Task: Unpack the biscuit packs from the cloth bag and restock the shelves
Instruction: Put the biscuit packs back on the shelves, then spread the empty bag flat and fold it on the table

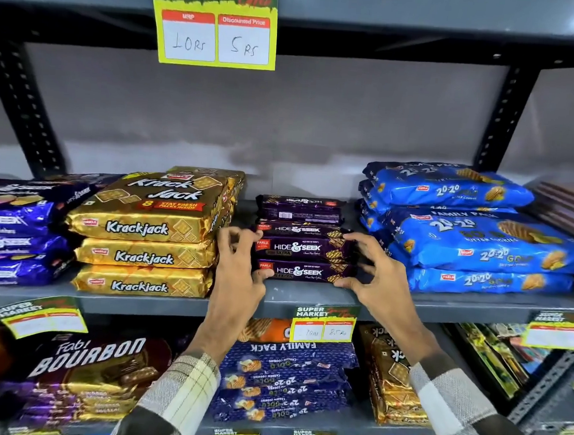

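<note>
A small stack of dark purple Hide & Seek biscuit packs stands on the middle grey shelf, between gold Krackjack packs and blue 20-20 packs. My left hand is at the stack's left end, its fingers curled against the two front packs. My right hand presses on the stack's right end, thumb under the lowest pack and fingers on the upper one. More Hide & Seek packs lie behind. The cloth bag is out of view.
Blue-purple Hide & Seek packs fill the far left of the shelf. Price tags hang from the shelf edge, and a larger one from the shelf above. The lower shelf holds Bourbon, 20-20 family packs and gold packs.
</note>
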Demonstrator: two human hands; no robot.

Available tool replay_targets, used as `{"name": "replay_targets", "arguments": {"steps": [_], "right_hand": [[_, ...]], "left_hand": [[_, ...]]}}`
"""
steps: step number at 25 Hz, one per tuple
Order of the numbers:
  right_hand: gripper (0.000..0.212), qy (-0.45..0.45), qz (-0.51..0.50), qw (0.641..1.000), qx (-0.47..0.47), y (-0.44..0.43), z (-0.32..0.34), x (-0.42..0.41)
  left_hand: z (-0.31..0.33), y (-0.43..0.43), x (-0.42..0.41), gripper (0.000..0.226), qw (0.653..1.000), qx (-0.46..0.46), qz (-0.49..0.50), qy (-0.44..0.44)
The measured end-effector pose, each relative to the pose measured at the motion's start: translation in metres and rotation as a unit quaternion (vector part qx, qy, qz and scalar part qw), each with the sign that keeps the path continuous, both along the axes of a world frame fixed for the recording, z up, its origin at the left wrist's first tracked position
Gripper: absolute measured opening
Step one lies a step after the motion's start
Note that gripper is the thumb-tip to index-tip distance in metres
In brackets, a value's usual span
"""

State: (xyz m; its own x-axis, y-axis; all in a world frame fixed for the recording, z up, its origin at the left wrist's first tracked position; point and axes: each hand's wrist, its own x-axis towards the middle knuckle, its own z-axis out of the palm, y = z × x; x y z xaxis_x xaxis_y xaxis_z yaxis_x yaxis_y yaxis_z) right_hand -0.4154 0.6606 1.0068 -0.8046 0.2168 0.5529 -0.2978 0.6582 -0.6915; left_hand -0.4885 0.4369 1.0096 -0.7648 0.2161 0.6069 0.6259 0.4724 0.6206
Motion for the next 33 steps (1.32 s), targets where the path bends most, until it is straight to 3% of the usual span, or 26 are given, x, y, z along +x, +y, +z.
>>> {"name": "replay_targets", "arguments": {"steps": [5, 22, 25, 28, 31, 33], "right_hand": [[0.042, 0.041, -0.017, 0.998, -0.038, -0.004, 0.001, 0.0], [0.037, 0.105, -0.062, 0.989, -0.082, -0.009, 0.001, 0.003], [0.043, 0.1, -0.074, 0.991, -0.044, -0.005, -0.004, 0.002], [0.053, 0.123, -0.117, 0.984, 0.047, -0.006, -0.014, 0.001], [0.06, 0.151, -0.151, 0.964, 0.156, -0.02, -0.012, -0.001], [0.065, 0.147, -0.158, 0.956, 0.201, -0.034, -0.007, -0.001]], "left_hand": [[0.0, -0.003, -0.007, 0.053, 0.999, 0.022, -0.024, -0.003], [-0.008, 0.001, -0.008, 0.04, 0.998, 0.06, -0.019, 0.028], [-0.005, 0.001, -0.003, 0.043, 0.999, 0.044, -0.016, 0.022], [-0.006, 0.003, 0.007, 0.05, 0.997, -0.051, 0.053, 0.033], [-0.002, 0.006, 0.024, 0.054, 0.975, -0.159, 0.127, 0.094], [0.006, 0.003, 0.034, 0.053, 0.955, -0.182, 0.162, 0.17]]}}
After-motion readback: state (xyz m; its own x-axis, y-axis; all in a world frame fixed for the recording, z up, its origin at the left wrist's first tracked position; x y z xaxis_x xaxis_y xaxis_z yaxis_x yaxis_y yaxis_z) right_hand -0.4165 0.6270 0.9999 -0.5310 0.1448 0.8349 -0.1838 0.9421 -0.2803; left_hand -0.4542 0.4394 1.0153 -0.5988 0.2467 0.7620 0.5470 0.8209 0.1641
